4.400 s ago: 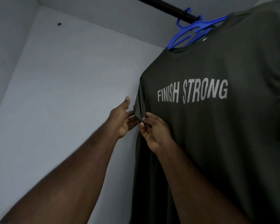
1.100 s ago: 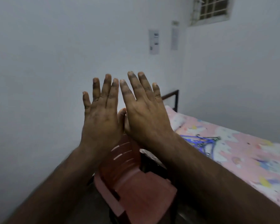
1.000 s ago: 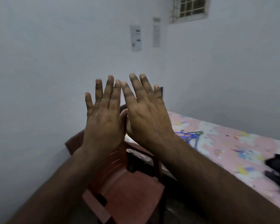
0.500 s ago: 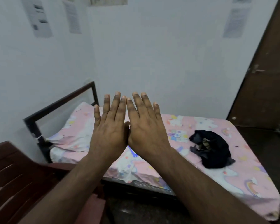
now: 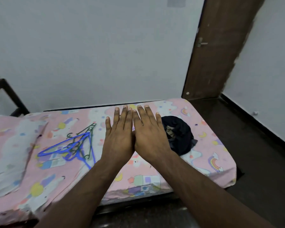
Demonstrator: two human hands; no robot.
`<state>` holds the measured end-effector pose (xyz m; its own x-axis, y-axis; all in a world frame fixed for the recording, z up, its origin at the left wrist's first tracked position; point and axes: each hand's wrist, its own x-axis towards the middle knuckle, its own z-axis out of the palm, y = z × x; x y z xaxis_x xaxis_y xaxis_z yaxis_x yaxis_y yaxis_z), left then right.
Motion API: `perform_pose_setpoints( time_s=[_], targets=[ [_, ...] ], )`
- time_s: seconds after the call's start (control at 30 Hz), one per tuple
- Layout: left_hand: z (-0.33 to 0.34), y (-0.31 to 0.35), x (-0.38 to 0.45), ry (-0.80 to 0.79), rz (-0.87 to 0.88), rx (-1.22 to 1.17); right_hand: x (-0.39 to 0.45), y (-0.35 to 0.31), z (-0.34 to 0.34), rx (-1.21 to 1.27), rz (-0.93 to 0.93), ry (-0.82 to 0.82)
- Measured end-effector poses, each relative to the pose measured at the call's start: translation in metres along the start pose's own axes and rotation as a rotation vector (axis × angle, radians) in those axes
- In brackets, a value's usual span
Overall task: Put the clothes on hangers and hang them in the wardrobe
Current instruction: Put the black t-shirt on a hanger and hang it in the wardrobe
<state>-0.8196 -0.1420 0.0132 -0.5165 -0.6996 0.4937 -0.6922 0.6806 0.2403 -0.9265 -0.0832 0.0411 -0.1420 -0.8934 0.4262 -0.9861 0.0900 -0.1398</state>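
A crumpled dark garment (image 5: 179, 134) lies on the pink bed (image 5: 204, 155), towards its right end. A blue hanger (image 5: 62, 148) and a dark green hanger (image 5: 87, 134) lie tangled together on the sheet left of centre. My left hand (image 5: 118, 137) and my right hand (image 5: 148, 134) are held side by side in the air above the bed, backs up, fingers straight, holding nothing. My right hand partly hides the garment's left edge. The wardrobe is out of view.
A pillow (image 5: 8, 153) in the same pink print lies at the bed's left end, by the dark metal headboard (image 5: 8, 92). A brown door (image 5: 220, 50) stands at the back right. Dark floor (image 5: 253, 145) runs along the bed's right side.
The view has swung from the hung green T-shirt, past a red chair, round to the bed. My hands let go of the shirt and stay raised, flat and empty throughout.
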Motion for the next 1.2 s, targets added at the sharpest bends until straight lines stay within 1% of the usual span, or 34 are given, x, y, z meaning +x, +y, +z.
perform_pose_setpoints(
  time_s=[0.17, 0.3, 0.4, 0.53, 0.73, 0.83, 0.93, 1.0, 1.07, 1.13, 1.2],
  targets=[
    [0.068, 0.0, 0.06, -0.11, 0.054, -0.087, 0.038, 0.059, 0.039, 0.003, 0.133, -0.132],
    [0.133, 0.001, 0.094, -0.217, 0.094, -0.068, 0.057, 0.11, 0.08, 0.025, 0.246, -0.238],
    [0.185, 0.008, 0.121, -0.333, 0.094, -0.052, 0.069, 0.156, 0.112, 0.051, 0.328, -0.31],
    [0.255, 0.027, 0.159, -0.451, 0.056, -0.072, 0.082, 0.233, 0.156, 0.171, 0.507, -0.425],
    [0.373, 0.062, 0.212, -0.667, -0.001, -0.072, 0.106, 0.359, 0.226, 0.422, 0.813, -0.55],
    [0.428, 0.076, 0.231, -0.743, -0.043, -0.113, 0.122, 0.41, 0.26, 0.484, 0.911, -0.564],
    [0.47, 0.084, 0.247, -0.793, -0.121, -0.196, 0.137, 0.451, 0.291, 0.512, 0.965, -0.533],
    [0.496, 0.085, 0.255, -0.815, -0.202, -0.251, 0.145, 0.47, 0.312, 0.551, 1.01, -0.522],
    [0.522, 0.079, 0.26, -0.842, -0.358, -0.341, 0.151, 0.482, 0.334, 0.605, 1.055, -0.521],
    [0.539, 0.074, 0.266, -0.842, -0.595, -0.511, 0.153, 0.489, 0.355, 0.648, 1.115, -0.538],
    [0.547, 0.069, 0.274, -0.859, -0.813, -0.629, 0.153, 0.493, 0.372, 0.709, 1.215, -0.521]
  ],
)
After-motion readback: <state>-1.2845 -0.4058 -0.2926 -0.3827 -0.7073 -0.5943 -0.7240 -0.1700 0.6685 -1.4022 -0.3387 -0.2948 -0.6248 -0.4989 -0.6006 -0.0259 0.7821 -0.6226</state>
